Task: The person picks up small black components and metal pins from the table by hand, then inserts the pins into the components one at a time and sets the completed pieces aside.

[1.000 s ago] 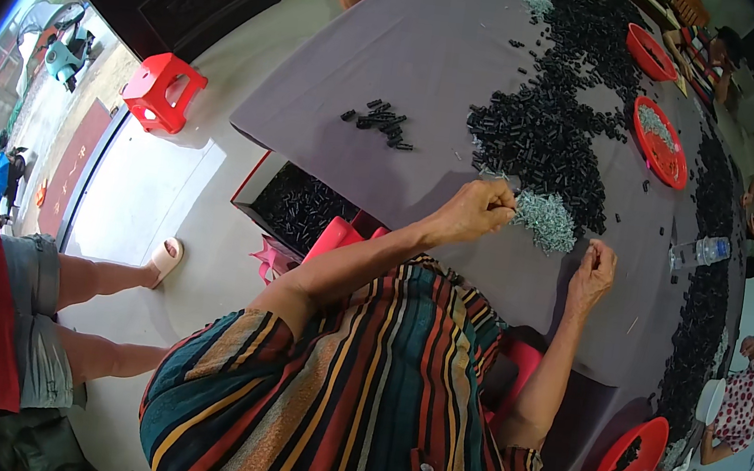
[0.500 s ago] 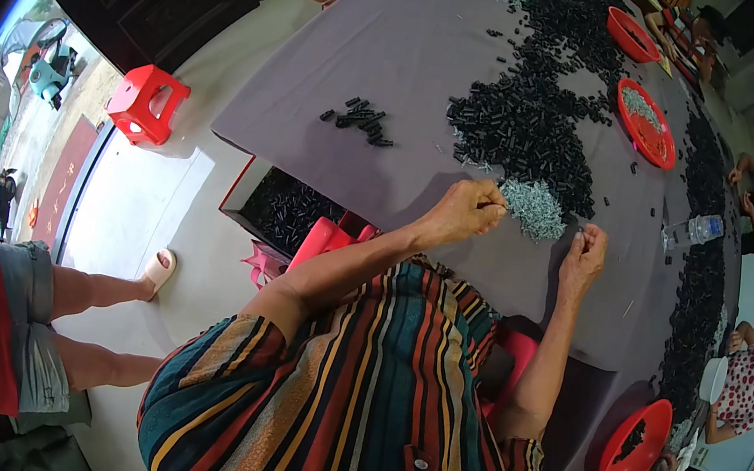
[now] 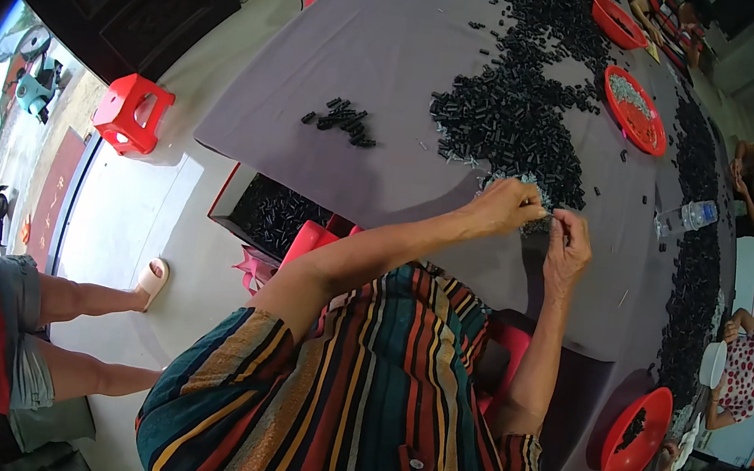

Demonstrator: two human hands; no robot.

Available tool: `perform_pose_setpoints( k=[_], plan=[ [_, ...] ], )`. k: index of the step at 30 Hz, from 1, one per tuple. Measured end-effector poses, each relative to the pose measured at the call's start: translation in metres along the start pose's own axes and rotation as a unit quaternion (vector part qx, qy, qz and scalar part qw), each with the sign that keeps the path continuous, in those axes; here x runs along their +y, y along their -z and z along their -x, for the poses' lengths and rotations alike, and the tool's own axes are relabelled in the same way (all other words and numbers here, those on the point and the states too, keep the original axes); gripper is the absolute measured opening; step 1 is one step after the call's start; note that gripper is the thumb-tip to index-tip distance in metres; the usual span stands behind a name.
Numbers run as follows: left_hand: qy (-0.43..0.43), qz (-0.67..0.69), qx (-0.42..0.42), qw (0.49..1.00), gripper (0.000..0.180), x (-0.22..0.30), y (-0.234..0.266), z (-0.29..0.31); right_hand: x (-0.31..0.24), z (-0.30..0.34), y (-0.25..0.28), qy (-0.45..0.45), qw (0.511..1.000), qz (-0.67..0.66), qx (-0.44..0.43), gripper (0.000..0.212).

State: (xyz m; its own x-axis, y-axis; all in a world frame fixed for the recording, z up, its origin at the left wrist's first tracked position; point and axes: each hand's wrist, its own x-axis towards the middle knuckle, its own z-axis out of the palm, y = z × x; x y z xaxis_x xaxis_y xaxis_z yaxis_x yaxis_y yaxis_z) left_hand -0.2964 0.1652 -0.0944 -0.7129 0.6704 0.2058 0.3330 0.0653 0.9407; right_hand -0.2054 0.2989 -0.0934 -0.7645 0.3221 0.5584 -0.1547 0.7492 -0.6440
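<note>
Above the grey-covered table (image 3: 360, 64), my left hand (image 3: 507, 204) is closed in a pinch. My right hand (image 3: 569, 244) pinches too, its thumb and fingertips almost meeting those of my left hand. Something small and pale shows between the fingertips, too tiny to name. Right behind my hands lies a heap of small pale blue-grey pieces (image 3: 526, 184), partly hidden by my left hand. A large heap of short black cylinders (image 3: 509, 120) spreads beyond it toward the far edge. A smaller group of black cylinders (image 3: 342, 121) lies to the left.
Red basins (image 3: 634, 121) (image 3: 636, 439) stand along the right side. A clear bottle (image 3: 688, 219) lies near another band of black pieces. Below the table's left edge sits a box of black pieces (image 3: 271, 213). A red stool (image 3: 132, 114) stands left; several people are around the table.
My left hand has moved right, and my right hand slightly left, so their fingertips now come together before the pale heap. The view has shifted slightly.
</note>
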Motion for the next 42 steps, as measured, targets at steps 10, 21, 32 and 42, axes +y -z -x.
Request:
perform_pose_setpoints(
  k=[10, 21, 32, 42],
  plan=[
    [0.025, 0.075, -0.008, 0.997, 0.015, 0.007, 0.0, -0.001, 0.003, 0.001, -0.01, -0.149, 0.941, -0.303, -0.024, 0.01],
    [-0.102, -0.009, 0.05, 0.993, 0.019, 0.012, -0.003, 0.006, 0.001, 0.002, -0.008, -0.247, 0.897, -0.359, -0.073, 0.02],
    [-0.073, -0.177, 0.08, 0.978, 0.021, -0.017, -0.004, -0.005, 0.025, 0.004, -0.012, -0.239, 0.914, -0.326, 0.02, 0.003],
    [-0.1, -0.072, 0.063, 0.99, 0.007, 0.017, 0.031, 0.006, 0.021, 0.005, -0.01, -0.226, 0.922, -0.309, 0.059, 0.002]
  ],
)
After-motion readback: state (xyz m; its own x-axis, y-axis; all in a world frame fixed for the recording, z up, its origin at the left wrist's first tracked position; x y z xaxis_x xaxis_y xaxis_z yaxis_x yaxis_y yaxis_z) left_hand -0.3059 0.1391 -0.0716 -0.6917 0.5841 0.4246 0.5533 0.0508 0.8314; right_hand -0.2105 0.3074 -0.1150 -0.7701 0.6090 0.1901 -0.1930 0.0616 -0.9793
